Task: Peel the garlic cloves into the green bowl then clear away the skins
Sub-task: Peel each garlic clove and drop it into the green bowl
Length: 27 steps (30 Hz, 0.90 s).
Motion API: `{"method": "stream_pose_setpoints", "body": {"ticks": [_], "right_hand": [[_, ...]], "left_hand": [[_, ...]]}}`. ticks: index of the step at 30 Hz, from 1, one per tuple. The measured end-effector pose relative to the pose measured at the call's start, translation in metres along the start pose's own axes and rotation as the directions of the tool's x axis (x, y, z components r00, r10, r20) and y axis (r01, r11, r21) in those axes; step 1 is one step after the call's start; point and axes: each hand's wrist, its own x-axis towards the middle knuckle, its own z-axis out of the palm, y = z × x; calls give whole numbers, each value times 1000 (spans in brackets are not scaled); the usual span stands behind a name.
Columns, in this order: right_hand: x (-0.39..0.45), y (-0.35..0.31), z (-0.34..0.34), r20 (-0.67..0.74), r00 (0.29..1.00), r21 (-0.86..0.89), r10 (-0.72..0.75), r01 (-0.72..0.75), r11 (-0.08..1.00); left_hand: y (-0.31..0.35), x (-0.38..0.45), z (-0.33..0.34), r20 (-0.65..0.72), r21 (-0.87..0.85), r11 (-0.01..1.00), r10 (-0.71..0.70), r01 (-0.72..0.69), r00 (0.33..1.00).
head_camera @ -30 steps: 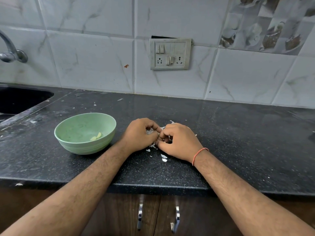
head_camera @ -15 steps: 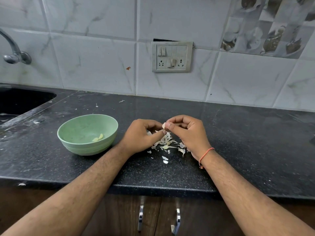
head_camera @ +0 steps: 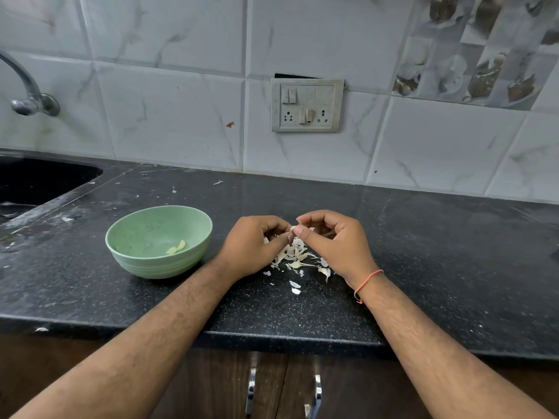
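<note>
Near the frame's center, the left hand and right hand met above the counter, fingers curled inward, their tips pinching a small pale clove between them. Most of the clove was hidden by the fingertips, so how much skin remained on it could not be told. Below and between the hands lay a loose pile of skins, partly covered by both palms; a few flakes sat apart, just lower in the frame. Whether unpeeled cloves lay among the skins was hard to make out. Left of the hands stood the green bowl, near but not touching the left wrist, with two peeled cloves against its lower inside wall. An orange thread circled the right wrist. At the far left edge a sink and tap were cut off. A switch plate sat on the tiled wall, upper center. Two cabinet handles showed at the bottom, partly cut by the edge.
</note>
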Motion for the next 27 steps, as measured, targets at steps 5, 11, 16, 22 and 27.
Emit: {"method": "stream_pose_setpoints", "body": {"ticks": [5,11,16,22,27], "right_hand": [[-1,1,0,34,995,-219,-97,102,970],[-2,-1,-1,63,991,-327,-122,136,935],[1,-6,-2,90,987,-417,-135,161,895],[24,-22,-19,178,984,-652,-3,120,749],[51,-28,-41,284,953,-779,104,167,604]], "left_hand": [[1,0,1,21,131,988,84,-86,996],[1,2,3,134,360,911,166,-204,977],[0,2,2,98,354,916,165,-189,981],[-4,6,2,-22,315,941,138,-124,990],[-7,7,3,-24,295,948,130,-117,991]]}}
